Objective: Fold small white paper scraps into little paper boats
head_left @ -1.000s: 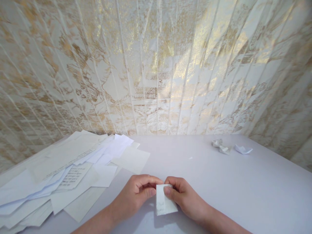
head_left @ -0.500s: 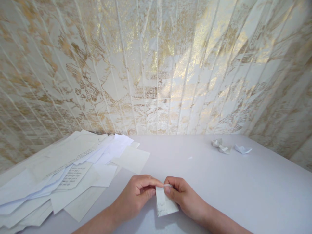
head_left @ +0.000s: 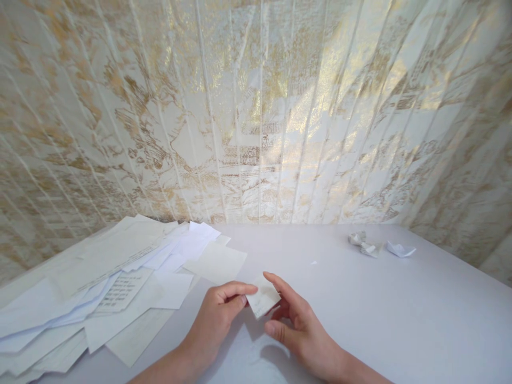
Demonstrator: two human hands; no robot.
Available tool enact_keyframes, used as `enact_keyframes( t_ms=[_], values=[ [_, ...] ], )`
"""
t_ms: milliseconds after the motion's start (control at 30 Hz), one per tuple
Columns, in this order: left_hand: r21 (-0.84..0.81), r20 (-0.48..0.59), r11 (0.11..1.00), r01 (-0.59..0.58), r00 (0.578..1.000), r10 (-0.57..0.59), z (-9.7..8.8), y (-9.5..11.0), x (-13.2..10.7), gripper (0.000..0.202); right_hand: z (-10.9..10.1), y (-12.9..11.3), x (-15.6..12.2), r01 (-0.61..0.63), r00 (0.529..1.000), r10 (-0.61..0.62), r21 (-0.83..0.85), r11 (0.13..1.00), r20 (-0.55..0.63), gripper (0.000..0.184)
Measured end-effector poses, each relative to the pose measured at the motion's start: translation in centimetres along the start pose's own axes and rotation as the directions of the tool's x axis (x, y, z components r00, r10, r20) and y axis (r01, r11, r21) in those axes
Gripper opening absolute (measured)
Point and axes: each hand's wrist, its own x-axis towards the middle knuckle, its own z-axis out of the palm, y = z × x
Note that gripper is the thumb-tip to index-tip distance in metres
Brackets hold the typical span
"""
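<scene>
My left hand (head_left: 218, 317) pinches a small folded piece of white paper (head_left: 263, 300) between thumb and forefinger, a little above the white table (head_left: 400, 314). The paper is tilted and has faint writing on it. My right hand (head_left: 296, 322) is just to the right of the paper, its fingers loosely spread. Its forefinger lies along the paper's right edge, and the thumb is held away from it.
A spread pile of white paper sheets (head_left: 100, 277) covers the table's left side. Small folded and crumpled paper pieces (head_left: 364, 242) and a folded white paper shape (head_left: 400, 249) lie at the far right. A gold-patterned curtain (head_left: 256, 106) hangs behind the table.
The paper was held by both hands, hanging down. My right hand has since let go and spread its fingers, and my left hand has lifted and turned the paper.
</scene>
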Motion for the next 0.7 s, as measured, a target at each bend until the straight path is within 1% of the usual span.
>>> enact_keyframes(
  t_ms=[100,167,233,333,400,533,633,700],
  values=[
    [-0.026,0.03,1.0,-0.011,0.999,0.012,0.15,0.05,-0.23,0.018,0.13,-0.1,0.08,0.077,0.996,-0.08,-0.095,0.993,-0.033,0.038],
    [-0.025,0.043,0.999,-0.047,0.998,0.048,0.34,0.12,-0.4,0.015,0.18,-0.26,0.2,0.087,0.996,-0.09,-0.116,0.989,-0.027,0.029],
    [-0.039,0.044,0.997,-0.068,0.997,0.07,0.55,0.18,-0.51,0.012,0.19,-0.46,0.28,0.071,0.997,-0.076,-0.151,0.986,-0.028,0.026],
    [-0.08,0.046,0.995,-0.058,0.997,0.062,0.78,0.12,-0.53,0.011,0.15,-0.63,0.33,0.065,0.997,-0.073,-0.198,0.978,-0.038,0.023],
    [-0.076,0.042,0.996,-0.057,0.997,0.06,0.79,-0.04,-0.48,0.011,0.09,-0.57,0.34,0.067,0.996,-0.078,-0.201,0.977,-0.045,0.022],
    [0.005,-0.007,0.998,-0.06,0.998,0.06,0.64,-0.31,-0.45,0.01,0.08,-0.2,0.38,0.056,0.989,-0.073,-0.132,0.99,-0.127,0.019],
    [0.011,-0.044,0.999,-0.045,0.998,0.046,0.72,-0.21,-0.54,0.009,0.23,-0.13,0.42,-0.007,0.978,0.001,-0.028,1.0,-0.207,0.019],
    [-0.014,-0.056,0.999,-0.047,0.997,0.046,0.91,-0.07,-0.6,0.008,0.37,-0.27,0.49,-0.057,0.968,0.069,0.057,0.997,-0.241,0.024]
  ],
)
